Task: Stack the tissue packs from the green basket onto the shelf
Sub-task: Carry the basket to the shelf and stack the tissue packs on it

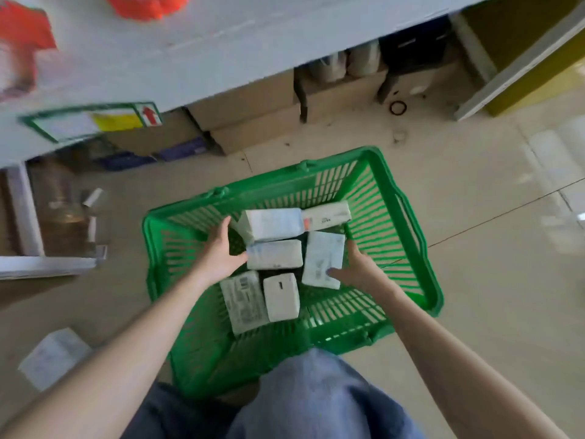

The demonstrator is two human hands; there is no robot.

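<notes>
A green plastic basket point(399, 217) stands on the floor in front of my knees and holds several white tissue packs. My left hand point(221, 251) reaches into it with fingers spread, its thumb touching the left end of the middle pack point(274, 254). My right hand point(357, 269) reaches in from the right, thumb lying on the upright pack point(323, 259) and fingers behind its right edge. Two more packs point(272, 224) lie at the far side and two point(281, 297) at the near side. The white shelf point(202, 55) runs across the top of the view.
Cardboard boxes point(253, 122) and jars sit under the shelf. Orange items point(148, 4) lie on the shelf top. A green-framed label point(91, 120) hangs on its edge. Another white pack point(53, 356) lies on the tiled floor at left. My jeans-covered knees point(316, 400) are at the bottom.
</notes>
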